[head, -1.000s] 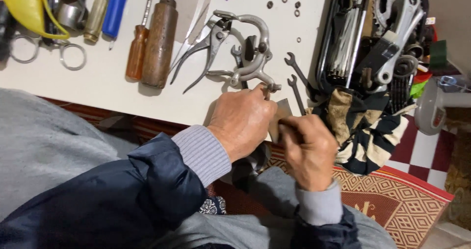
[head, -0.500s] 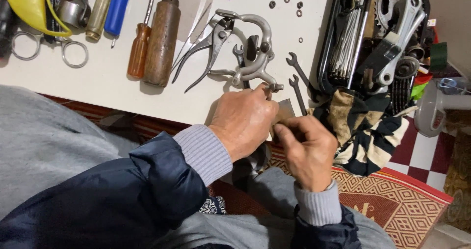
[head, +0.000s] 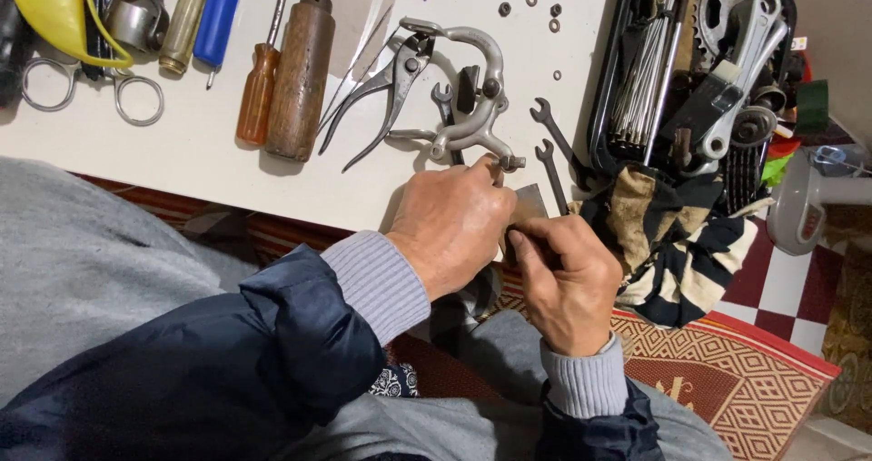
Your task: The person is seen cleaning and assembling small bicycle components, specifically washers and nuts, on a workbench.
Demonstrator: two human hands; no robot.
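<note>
My left hand [head: 450, 229] and my right hand [head: 568, 279] meet at the near edge of a white table [head: 200, 152]. Both pinch a small flat grey-brown piece [head: 529, 199] between them. Its lower part is hidden by my fingers. My left fingertips lie right beside the bolt end of a silver bicycle brake caliper [head: 472, 89] on the table. Two small open-end spanners [head: 552, 143] lie just beyond my right hand.
Pliers [head: 386, 89], a wooden-handled screwdriver [head: 300, 70], an orange-handled one [head: 257, 89], scissors [head: 91, 89] and a yellow funnel [head: 54, 7] lie on the table. A black tray [head: 604, 70] of bike parts stands at right, a striped rag [head: 672, 234] beneath it. A patterned rug [head: 727, 379] covers the floor.
Both hands stay pressed together at the table edge. My right fingers have shifted slightly on the flat piece; the view has drifted a little.
</note>
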